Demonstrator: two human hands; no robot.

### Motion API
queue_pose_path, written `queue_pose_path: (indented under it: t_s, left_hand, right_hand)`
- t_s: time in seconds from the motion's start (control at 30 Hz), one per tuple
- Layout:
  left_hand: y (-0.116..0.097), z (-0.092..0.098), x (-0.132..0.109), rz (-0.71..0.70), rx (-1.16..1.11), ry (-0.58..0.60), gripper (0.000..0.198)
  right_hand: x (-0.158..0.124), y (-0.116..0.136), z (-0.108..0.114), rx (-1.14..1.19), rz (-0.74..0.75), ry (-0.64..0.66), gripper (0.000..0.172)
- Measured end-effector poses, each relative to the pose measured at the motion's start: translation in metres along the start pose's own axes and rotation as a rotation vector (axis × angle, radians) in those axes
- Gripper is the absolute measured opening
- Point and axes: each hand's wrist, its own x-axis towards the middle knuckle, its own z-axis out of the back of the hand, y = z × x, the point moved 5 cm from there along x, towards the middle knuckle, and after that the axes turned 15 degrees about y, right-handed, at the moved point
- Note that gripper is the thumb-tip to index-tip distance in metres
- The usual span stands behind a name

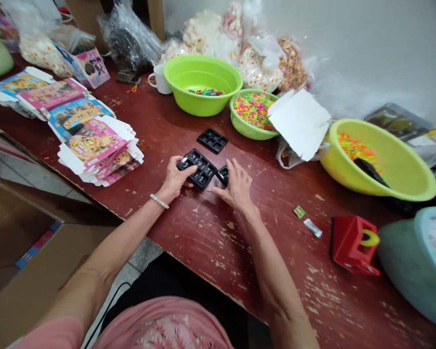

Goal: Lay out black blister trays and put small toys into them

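Observation:
My left hand (177,178) grips a black plastic compartment tray (200,169) by its left end, the thumb lying over the top. Just right of that tray, my right hand (236,185) rests with thumb and fingers apart over a second black tray (223,175), which is mostly hidden beneath the fingers. Whether the right fingers grip this tray or only touch it, I cannot tell. A third black compartment tray (212,140) lies flat on the dark red table a little beyond both hands.
Stacked flat cartons (98,140) lie at left. Behind are a green basin (203,97), a green basket (252,114) of colourful small pieces and a white mug (161,80). At right stand a yellow basin (403,174), a red tape dispenser (354,247) and a blue-grey tub (403,257).

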Motion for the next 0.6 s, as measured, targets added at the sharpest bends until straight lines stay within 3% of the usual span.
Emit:
queue_pose_path:
  t_s: [0.07,0.17,0.3,0.37,0.47,0.6]
  left_hand:
    - [-0.002,0.012,0.013,0.036,0.016,-0.044,0.058]
    - [-0.002,0.020,0.038,0.064,0.024,-0.091,0.055]
    - [0.004,0.012,0.064,0.081,0.061,-0.077,0.061]
    - [0.007,0.007,0.067,0.062,0.096,-0.051,0.061]
    - [0.007,0.002,0.063,0.011,0.202,-0.020,0.052]
    - [-0.004,-0.003,0.053,-0.075,0.461,0.003,0.041]
  right_hand:
    - [-0.005,-0.030,-0.007,-0.027,-0.119,0.010,0.104]
    - [-0.006,-0.058,-0.012,0.006,-0.168,-0.002,0.084]
    - [0.009,-0.072,0.000,0.136,-0.269,-0.055,0.087]
    - [0.020,-0.072,0.012,0.187,-0.262,-0.108,0.091]
    - [0.032,-0.059,0.031,0.180,-0.111,-0.204,0.098]
    - [0.033,-0.029,0.035,0.135,0.048,-0.233,0.108]
